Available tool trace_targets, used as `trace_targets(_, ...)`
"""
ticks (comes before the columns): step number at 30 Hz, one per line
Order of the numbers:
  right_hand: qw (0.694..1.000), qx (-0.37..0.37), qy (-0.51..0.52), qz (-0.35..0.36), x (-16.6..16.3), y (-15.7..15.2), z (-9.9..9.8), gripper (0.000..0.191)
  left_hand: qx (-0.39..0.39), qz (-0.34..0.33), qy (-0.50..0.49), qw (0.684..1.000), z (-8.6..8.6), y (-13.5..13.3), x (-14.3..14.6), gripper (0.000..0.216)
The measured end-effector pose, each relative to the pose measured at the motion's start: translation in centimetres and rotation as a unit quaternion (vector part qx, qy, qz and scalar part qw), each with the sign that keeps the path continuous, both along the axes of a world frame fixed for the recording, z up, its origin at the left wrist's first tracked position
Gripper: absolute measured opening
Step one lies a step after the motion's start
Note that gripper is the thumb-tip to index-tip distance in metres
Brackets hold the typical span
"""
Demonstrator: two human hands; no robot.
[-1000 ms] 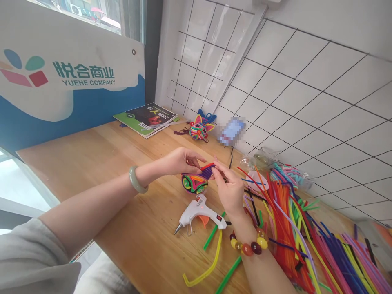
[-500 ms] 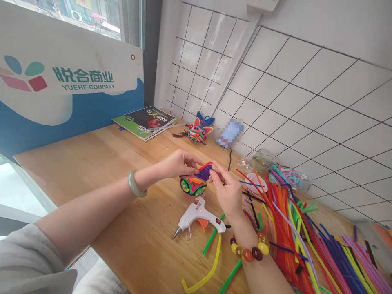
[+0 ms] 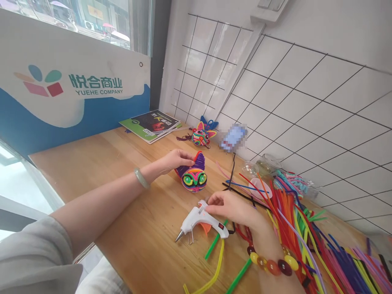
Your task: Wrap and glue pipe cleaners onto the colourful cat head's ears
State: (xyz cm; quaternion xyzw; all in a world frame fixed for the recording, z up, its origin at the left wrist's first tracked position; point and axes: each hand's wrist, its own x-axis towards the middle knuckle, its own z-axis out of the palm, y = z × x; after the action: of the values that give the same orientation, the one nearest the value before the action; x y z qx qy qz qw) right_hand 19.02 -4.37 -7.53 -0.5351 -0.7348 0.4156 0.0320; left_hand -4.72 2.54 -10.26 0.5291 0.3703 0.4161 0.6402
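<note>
My left hand [image 3: 174, 160] grips the back of a multicoloured pipe-cleaner head [image 3: 192, 174] with green eyes, which rests on the wooden table [image 3: 122, 196]. Lower down, my right hand [image 3: 232, 208] lies over the rear of a white hot glue gun [image 3: 199, 219]; its fingertips touch the gun's top and are slightly curled. The gun stands on its wire rest with the nozzle pointing left. A jade bangle is on my left wrist and a beaded bracelet on my right.
A big heap of coloured pipe cleaners [image 3: 306, 232] covers the table's right side. Loose yellow [image 3: 211, 273] and green [image 3: 214, 245] pieces lie near the gun. At the back stand a second pipe-cleaner head [image 3: 200, 134], a booklet [image 3: 151, 124] and a blurred phone [image 3: 233, 136] against the wire grid.
My right hand left the pipe-cleaner head and dropped down onto the glue gun. My left hand set the head on the table and turned it so its eyes face me.
</note>
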Motion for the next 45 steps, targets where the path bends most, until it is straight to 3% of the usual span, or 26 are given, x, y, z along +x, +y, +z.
trace_targets(6, 0.992, -0.115, -0.004, 0.056, 0.4, -0.2, -1.3, 0.027, -0.028, 0.011, -0.021, 0.999, -0.2, 0.1, 0.0, 0.04)
trace_targets(10, 0.991, -0.106, -0.053, 0.061, 0.7, 0.0, -1.3, 0.031, -0.034, 0.01, -0.015, 0.999, -0.2, 0.1, 0.0, 0.041)
trace_targets(13, 0.989, -0.109, -0.065, 0.081, 0.9, 0.1, -1.1, 0.022, -0.032, 0.003, -0.021, 0.999, -0.1, 0.1, -0.1, 0.041)
trace_targets(17, 0.981, -0.168, -0.021, 0.093, 1.0, 0.0, -0.6, 0.017, -0.033, -0.02, -0.032, 0.999, 0.2, 0.1, -0.4, 0.04)
trace_targets(24, 0.966, -0.224, 0.113, 0.063, 0.2, -0.9, 1.6, 0.027, -0.052, -0.069, -0.049, 0.995, 0.5, 0.0, -0.7, 0.034)
trace_targets(29, 0.969, -0.175, 0.169, 0.029, 0.4, -0.7, 2.5, 0.039, -0.033, -0.117, -0.061, 0.991, 1.1, -0.3, -1.1, 0.037)
trace_targets(34, 0.966, -0.107, 0.231, -0.034, 1.9, 0.0, 2.2, 0.043, 0.034, -0.175, -0.023, 0.984, 1.1, -0.2, -1.3, 0.052)
trace_targets(40, 0.917, 0.042, 0.374, -0.134, 2.3, 0.1, 3.1, 0.03, 0.08, -0.127, -0.002, 0.989, -0.2, 0.0, -0.2, 0.059)
trace_targets(45, 0.904, 0.13, 0.375, -0.16, 1.6, -0.1, 4.0, 0.034, 0.08, -0.043, -0.045, 0.995, -1.2, 0.0, 1.0, 0.084)
